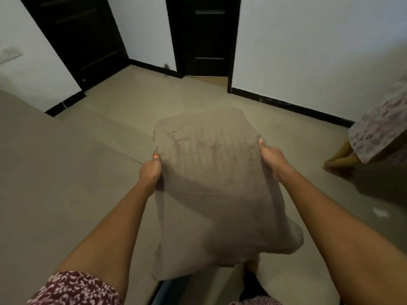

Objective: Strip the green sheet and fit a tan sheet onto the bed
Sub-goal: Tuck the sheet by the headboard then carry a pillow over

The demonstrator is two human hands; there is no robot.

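Note:
I hold a tan pillow-like bundle of cloth (211, 183) up in front of me with both arms stretched out. My left hand (152, 170) grips its left edge with the thumb on top. Its right edge is gripped by my right hand (269, 156), thumb pointing forward. The bed (55, 183) lies at the left and below, covered in smooth tan fabric. No green sheet is in view. The bundle hangs beyond the bed's edge, above the floor.
Beige floor (154, 95) stretches ahead to white walls with black skirting. Two dark doors (207, 36) stand at the back. Another person in a floral garment (378, 133) stands at the right edge.

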